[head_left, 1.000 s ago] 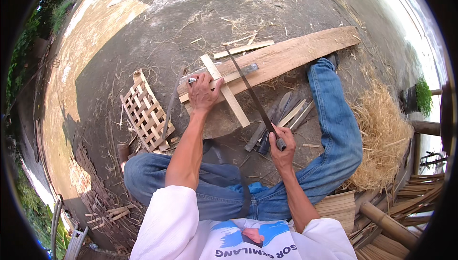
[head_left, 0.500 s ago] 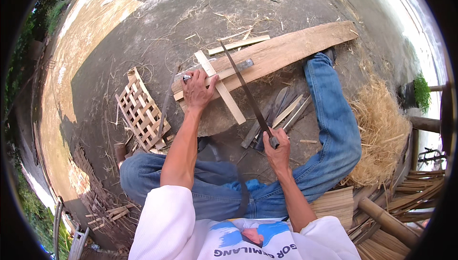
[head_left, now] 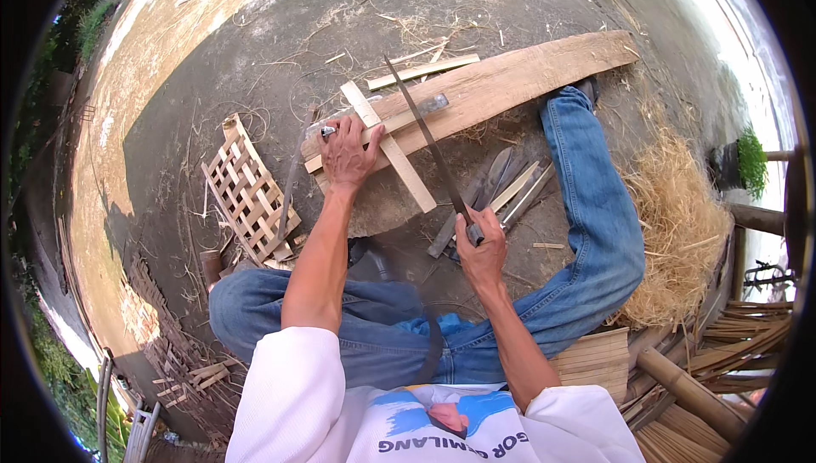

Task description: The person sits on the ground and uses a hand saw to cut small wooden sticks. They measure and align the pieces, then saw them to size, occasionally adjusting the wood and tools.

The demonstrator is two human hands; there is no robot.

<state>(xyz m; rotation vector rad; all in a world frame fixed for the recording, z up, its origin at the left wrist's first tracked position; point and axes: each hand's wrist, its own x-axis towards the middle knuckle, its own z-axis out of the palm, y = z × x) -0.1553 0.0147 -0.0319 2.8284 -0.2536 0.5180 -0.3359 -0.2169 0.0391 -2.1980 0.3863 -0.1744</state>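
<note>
My left hand (head_left: 347, 153) is pressed flat on a pale bamboo slat (head_left: 387, 147) that lies crosswise over the long weathered plank (head_left: 518, 72) on the ground. My right hand (head_left: 480, 242) is wrapped tight round the handle of a long thin knife (head_left: 425, 136), blade angled far-left across the slat. A woven lattice panel (head_left: 249, 193) sits to the left.

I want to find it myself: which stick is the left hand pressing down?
Find the long wooden plank lying across the ground by the outstretched leg. At its near end the left hand presses on a pale flat slat. Unlike the loose slat farther up, it crosses another like an X.
</note>
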